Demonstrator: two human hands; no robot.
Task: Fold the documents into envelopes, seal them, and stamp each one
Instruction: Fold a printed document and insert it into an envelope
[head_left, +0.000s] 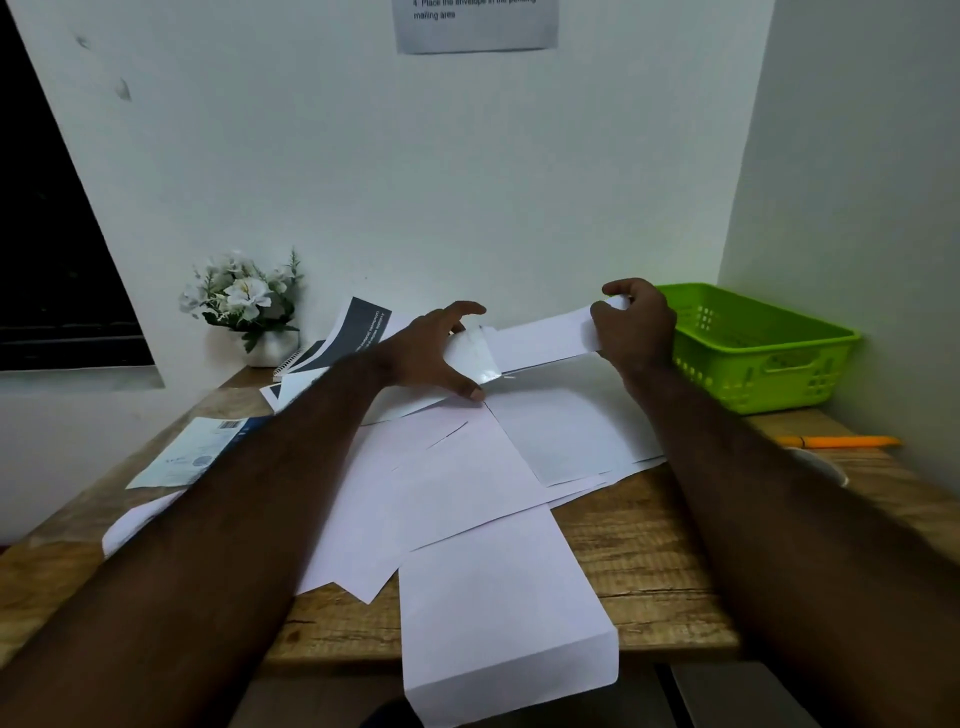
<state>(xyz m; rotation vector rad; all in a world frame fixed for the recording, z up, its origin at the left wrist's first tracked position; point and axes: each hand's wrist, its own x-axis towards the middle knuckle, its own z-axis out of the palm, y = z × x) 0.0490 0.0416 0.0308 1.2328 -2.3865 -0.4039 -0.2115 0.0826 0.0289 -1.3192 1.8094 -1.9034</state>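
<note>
A white envelope (540, 340) is held above the far middle of the wooden desk (649, 551), tilted, its right end higher. My right hand (636, 325) grips that right end. My left hand (434, 351) holds the left end, fingers spread, thumb low; a shiny flap or strip (480, 358) shows beside the palm. Several loose white sheets (457, 483) lie spread under my arms. A long white envelope or folded sheet (498, 613) hangs over the desk's near edge.
A green plastic basket (753, 348) stands at the back right. An orange pen (841, 442) lies near the right edge. A small pot of white flowers (244, 306) and printed dark-covered booklets (332, 343) sit at the back left. A printed slip (192, 452) lies at the left.
</note>
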